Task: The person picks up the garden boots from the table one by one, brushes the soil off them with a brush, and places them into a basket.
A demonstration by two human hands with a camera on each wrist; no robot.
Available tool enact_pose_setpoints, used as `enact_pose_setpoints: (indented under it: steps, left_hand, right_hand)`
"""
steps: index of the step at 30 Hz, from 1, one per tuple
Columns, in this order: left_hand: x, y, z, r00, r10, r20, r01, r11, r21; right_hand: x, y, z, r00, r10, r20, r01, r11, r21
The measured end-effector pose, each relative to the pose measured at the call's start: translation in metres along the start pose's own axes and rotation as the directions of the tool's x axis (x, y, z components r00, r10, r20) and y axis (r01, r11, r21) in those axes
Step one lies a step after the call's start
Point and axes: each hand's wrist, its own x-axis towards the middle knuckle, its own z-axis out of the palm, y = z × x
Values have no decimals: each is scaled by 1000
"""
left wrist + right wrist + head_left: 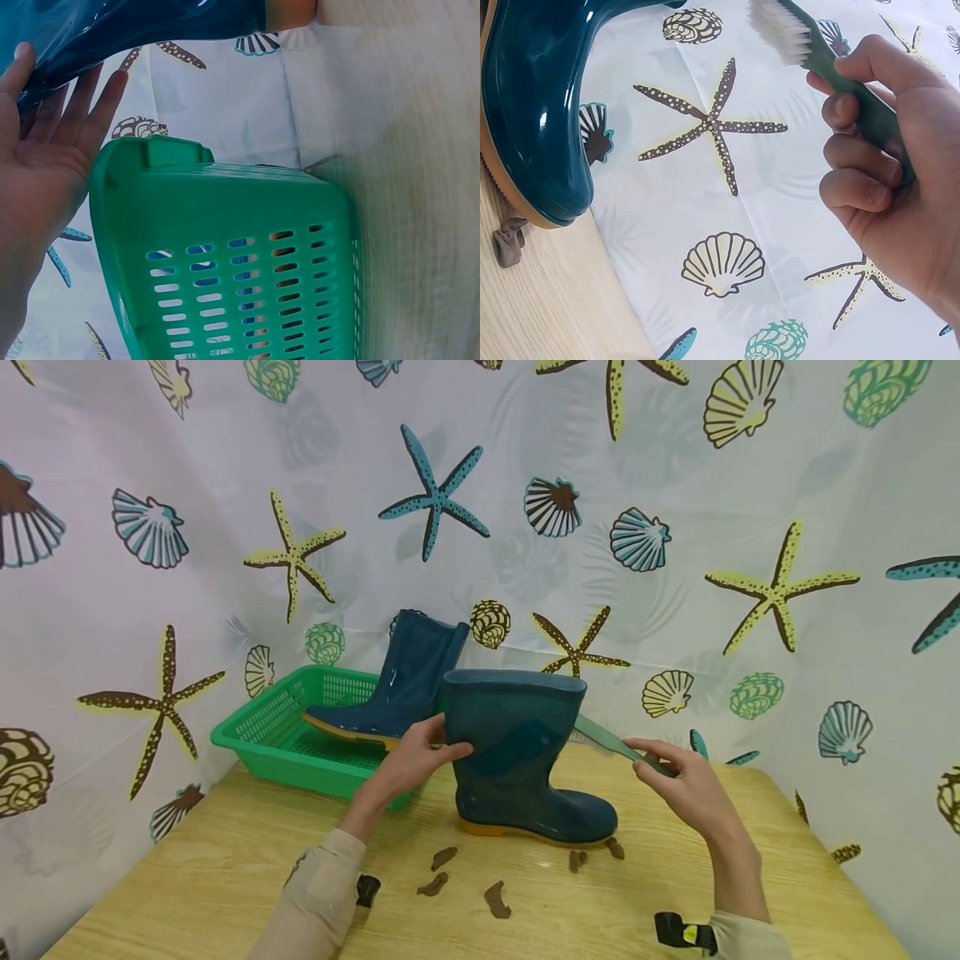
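A dark blue-green rubber boot [517,760] with a tan sole stands upright at the middle of the table, toe to the right. My left hand [416,760] holds its shaft from the left side, thumb on the near face and fingers reaching behind [45,150]. On the other side my right hand [686,781] grips the handle of a green scrub brush [866,105]. White bristles show at the brush's head in the right wrist view. In the head view the head end overlaps the boot's right edge, high on the shaft.
A second rubber boot [412,668] leans in a green plastic basket [300,768] at the back left. Several brown clumps [497,900] lie on the wooden table [225,877] before the boot and by its toe. A patterned curtain [510,568] hangs behind.
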Motion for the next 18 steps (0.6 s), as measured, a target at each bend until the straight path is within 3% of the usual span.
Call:
enact_pose_setpoints:
  steps: [3,7,9,11,12,14,15,18]
  left_hand:
    - [-1,5,0,1000,-6,-4,6,999,-32]
    - [-4,10,-2,998,-21,-67,17,998,-58]
    - [-5,14,-5,991,10,-135,-17,998,-55]
    - [-5,20,-7,969,89,-229,-102,994,-46]
    - [-6,24,-8,949,145,-280,-162,986,-39]
    - [-6,32,-10,882,269,-387,-295,956,-7]
    - [-7,36,-11,835,337,-436,-362,932,27]
    - [-7,47,-11,659,534,-530,-529,830,178]
  right_hand:
    - [-1,0,0,1000,-12,3,11,1000,6]
    - [0,-1,1,1000,-16,10,16,1000,11]
    - [0,-1,2,1000,-12,9,12,1000,7]
    - [1,-1,2,1000,-10,5,10,1000,3]
    - [1,-1,2,1000,-9,3,9,1000,4]
    - [1,-2,2,1000,-7,-2,7,1000,3]
    - [1,-3,2,1000,-7,-3,7,1000,5]
    - [1,-4,1,1000,-7,-5,7,1000,12]
